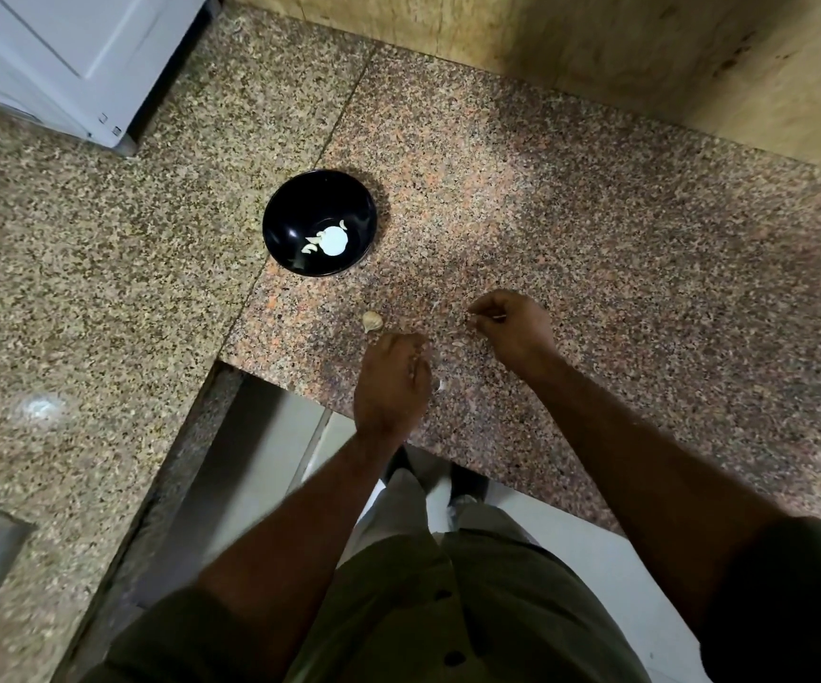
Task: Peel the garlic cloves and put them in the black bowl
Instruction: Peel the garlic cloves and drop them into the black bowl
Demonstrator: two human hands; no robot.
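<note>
Round glossy black bowl (319,223) up-left of both hands, peeled pale cloves inside. Unpeeled tan garlic clove (372,321) on speckled granite counter (595,248), just beyond left hand (391,382), nearer than right hand (514,325). Both hands curled; contents cannot be told. Clove's long axis unclear

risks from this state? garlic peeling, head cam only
1. The left hand works right at the counter edge; a dropped clove would likely fall to the floor.
2. Papery skin bits lie between the hands on speckled granite, easy to mistake for cloves or miss.
3. The unpeeled garlic piece sits loose near the left hand and might get knocked. The black bowl is a reach away from the right hand, so transfers could spill.
</note>
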